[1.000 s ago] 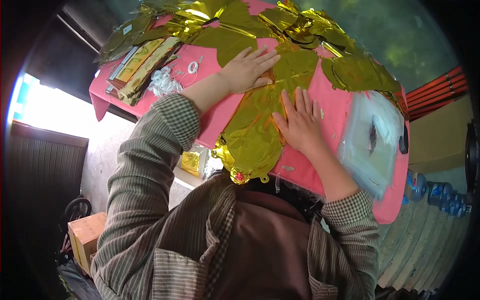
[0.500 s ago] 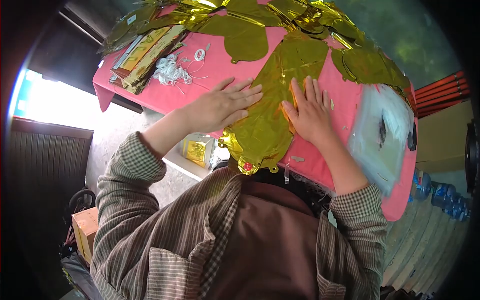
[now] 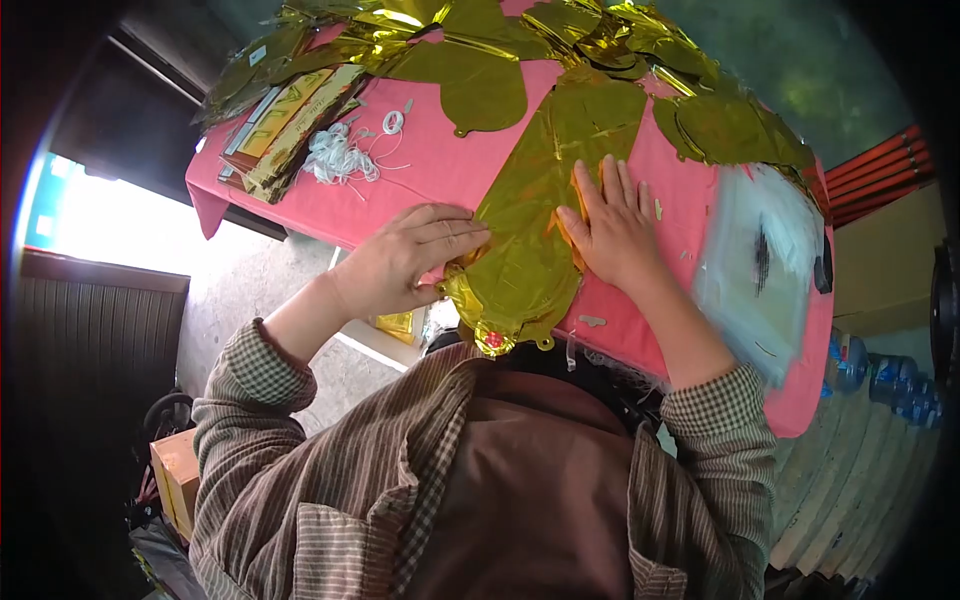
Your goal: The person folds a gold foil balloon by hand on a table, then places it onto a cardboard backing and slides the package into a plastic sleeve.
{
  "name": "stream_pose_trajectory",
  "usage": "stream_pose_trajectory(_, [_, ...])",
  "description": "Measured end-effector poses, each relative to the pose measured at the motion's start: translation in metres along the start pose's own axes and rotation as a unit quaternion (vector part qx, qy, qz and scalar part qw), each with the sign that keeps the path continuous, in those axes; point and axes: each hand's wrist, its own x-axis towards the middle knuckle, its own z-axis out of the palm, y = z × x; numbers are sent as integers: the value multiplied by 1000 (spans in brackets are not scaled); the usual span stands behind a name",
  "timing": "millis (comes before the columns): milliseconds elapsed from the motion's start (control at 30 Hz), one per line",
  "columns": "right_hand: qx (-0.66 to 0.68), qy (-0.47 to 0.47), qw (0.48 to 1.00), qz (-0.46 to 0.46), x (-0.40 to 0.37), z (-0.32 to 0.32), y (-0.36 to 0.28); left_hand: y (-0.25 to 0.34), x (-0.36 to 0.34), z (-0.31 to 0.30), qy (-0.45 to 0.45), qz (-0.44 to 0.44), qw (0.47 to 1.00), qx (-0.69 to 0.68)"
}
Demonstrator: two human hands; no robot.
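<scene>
A flat gold foil balloon point(image 3: 530, 215) lies lengthwise on the pink tablecloth point(image 3: 425, 175), its tabbed end with a small red mark at the near table edge. My left hand point(image 3: 412, 255) is at the balloon's left edge, fingers extended and close together, their tips touching the foil, the thumb pointing down beside the tabbed end. Flat on the balloon's right edge lies my right hand point(image 3: 615, 228), fingers spread, with nothing held in it.
More gold foil pieces point(image 3: 485, 90) are piled along the far side. White string point(image 3: 340, 155) and printed packets point(image 3: 295, 120) are at the left, clear plastic bags point(image 3: 755, 275) at the right. Below the left edge sits a white box point(image 3: 375, 345).
My left hand has moved down and left along the balloon's edge, its fingers now closer together. My right hand stays in nearly the same place.
</scene>
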Motion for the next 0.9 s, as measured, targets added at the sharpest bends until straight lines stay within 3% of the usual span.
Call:
stream_pose_trajectory(267, [7, -2, 1000, 5, 0, 1, 0, -12, 16, 2, 85, -14, 989, -119])
stream_pose_trajectory(400, [2, -6, 1000, 2, 1, 1, 0, -19, 31, -1, 88, -11, 990, -112])
stream_pose_trajectory(500, [-1, -11, 1000, 4, 0, -1, 0, -32, 49, 3, 133, 22, 991, -19])
stream_pose_trajectory(567, [0, -6, 1000, 3, 0, 0, 0, -41, 64, 4, 170, 94, 976, 100])
stream_pose_trajectory(900, [2, -5, 1000, 7, 1, 3, 0, -62, 97, 11, 131, 183, 969, 98])
